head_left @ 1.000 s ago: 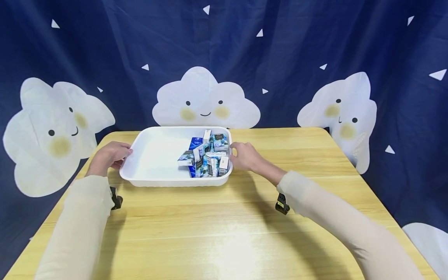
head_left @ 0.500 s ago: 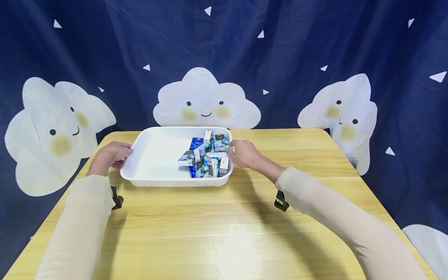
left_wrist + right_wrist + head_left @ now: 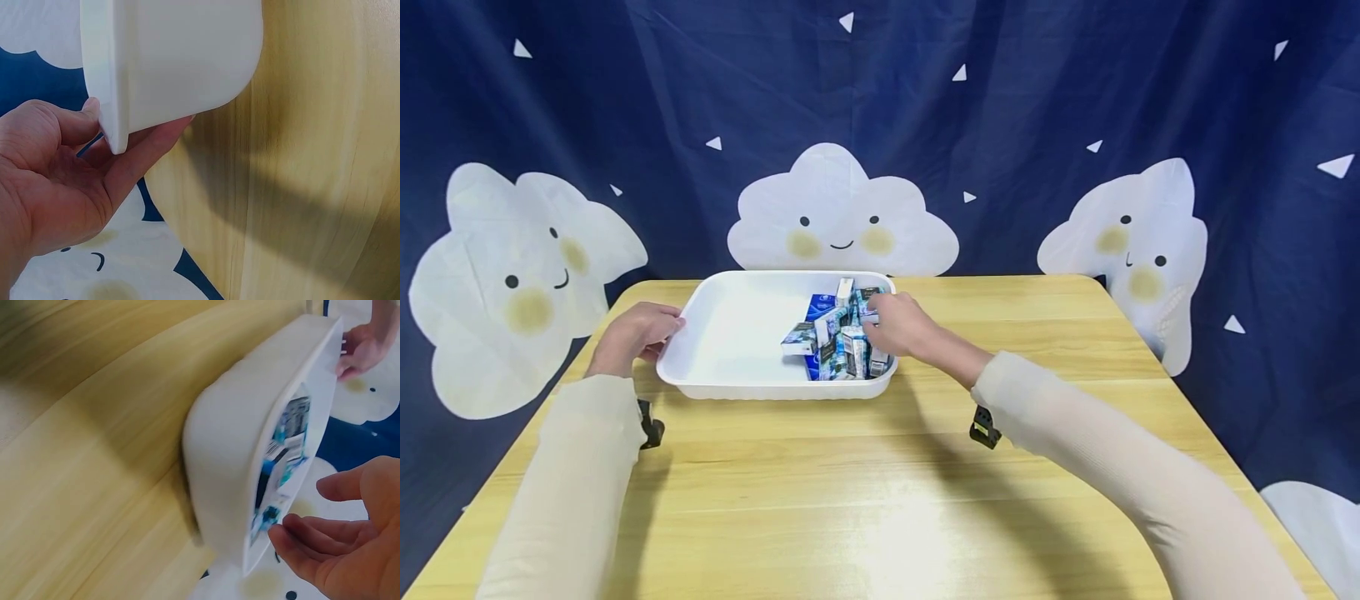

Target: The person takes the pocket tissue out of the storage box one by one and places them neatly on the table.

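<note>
A white plastic tray stands at the back of the table, with a heap of small blue-and-white packs in its right part. The left hand grips the tray's left end. In the left wrist view, the thumb of that hand lies on the rim and its fingers reach beneath. Over the right rim, the right hand reaches to the packs and partly covers them. Its fingers look parted and lightly bent in the right wrist view, where the right hand has no pack between thumb and fingers.
The tray stands on a light wooden table, whose back edge runs just behind it. Beyond hangs a dark blue curtain with smiling white clouds. The tray's left part shows its bare white floor.
The right hand has moved left from the tray's right rim to over the packs. The left hand and the tray have stayed in place.
</note>
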Demonstrator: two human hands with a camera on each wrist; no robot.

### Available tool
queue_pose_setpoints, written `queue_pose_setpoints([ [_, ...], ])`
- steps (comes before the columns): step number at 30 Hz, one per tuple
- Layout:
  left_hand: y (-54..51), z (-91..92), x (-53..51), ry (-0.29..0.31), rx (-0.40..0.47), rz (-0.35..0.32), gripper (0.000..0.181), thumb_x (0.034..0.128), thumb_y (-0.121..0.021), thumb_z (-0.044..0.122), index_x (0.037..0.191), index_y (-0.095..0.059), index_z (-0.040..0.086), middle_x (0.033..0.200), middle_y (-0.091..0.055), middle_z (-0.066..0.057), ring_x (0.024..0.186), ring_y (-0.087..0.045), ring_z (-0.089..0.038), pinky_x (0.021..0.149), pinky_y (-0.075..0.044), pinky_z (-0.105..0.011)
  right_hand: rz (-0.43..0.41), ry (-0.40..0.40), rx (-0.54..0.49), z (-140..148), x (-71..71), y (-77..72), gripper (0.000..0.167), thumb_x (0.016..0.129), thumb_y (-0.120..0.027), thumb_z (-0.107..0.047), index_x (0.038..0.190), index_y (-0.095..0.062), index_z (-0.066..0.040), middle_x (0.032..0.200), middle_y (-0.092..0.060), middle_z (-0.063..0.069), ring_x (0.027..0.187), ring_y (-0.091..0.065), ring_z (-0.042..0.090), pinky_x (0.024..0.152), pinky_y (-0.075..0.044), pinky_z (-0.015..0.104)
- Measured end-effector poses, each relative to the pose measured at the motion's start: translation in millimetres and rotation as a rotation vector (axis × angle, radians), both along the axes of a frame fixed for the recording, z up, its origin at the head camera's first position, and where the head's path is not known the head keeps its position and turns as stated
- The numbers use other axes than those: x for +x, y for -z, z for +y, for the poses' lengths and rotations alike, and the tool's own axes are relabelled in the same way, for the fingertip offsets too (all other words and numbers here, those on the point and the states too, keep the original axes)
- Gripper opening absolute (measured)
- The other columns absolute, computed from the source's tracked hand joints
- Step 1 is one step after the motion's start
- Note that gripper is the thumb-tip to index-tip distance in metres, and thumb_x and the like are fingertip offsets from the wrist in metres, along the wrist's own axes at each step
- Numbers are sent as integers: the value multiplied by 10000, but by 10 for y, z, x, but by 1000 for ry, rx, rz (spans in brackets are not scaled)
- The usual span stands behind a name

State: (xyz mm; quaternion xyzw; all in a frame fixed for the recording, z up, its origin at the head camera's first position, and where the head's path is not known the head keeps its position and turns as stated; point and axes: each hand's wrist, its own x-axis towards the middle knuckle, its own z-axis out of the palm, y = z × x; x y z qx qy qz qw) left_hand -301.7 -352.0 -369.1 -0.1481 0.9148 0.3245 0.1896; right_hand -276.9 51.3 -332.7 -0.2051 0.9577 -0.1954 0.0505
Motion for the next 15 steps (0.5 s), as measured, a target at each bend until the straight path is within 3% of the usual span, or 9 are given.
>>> queue_pose_setpoints([
  [2,1,9,-4,-1,4,-1,522,1069,-370,197,1536,-340,-35,1355,-499,-292,950,-627,-294,668,-561,-300,-11,-5,17,-51,24,-25,449,1017,-578,-219,1404,-556,9,1394,-615,176,1270,-602,312,1035,-516,406],
  [5,-6,19,-4,-3,5,-8,525,1073,-367,204,1540,-333,-33,1360,-486,-291,981,-620,-306,660,-556,-284,-10,-30,42,-139,69,-72,459,1007,-609,-239,1387,-564,13,1367,-632,169,1251,-614,295,1051,-503,414],
  [7,-10,21,-4,-5,-2,-13,521,1073,-363,202,1537,-339,-34,1359,-480,-289,991,-615,-312,659,-554,-282,3,-52,62,-206,95,-97,456,998,-624,-247,1365,-575,19,1319,-656,167,1196,-636,275,1035,-512,406],
  [11,-28,21,8,-4,-13,-17,515,1076,-355,200,1533,-344,-37,1363,-471,-292,1002,-608,-320,711,-560,-322,-21,-88,110,-342,147,-118,470,1008,-624,-266,1362,-553,33,1111,-711,164,937,-688,248,907,-566,371],
  [15,-26,18,8,-7,-8,-15,514,1078,-351,205,1533,-348,-34,1359,-476,-284,996,-606,-312,718,-558,-325,-59,-90,170,-465,216,-104,560,1018,-619,-299,1446,-476,31,1096,-713,144,852,-669,193,865,-578,317],
])
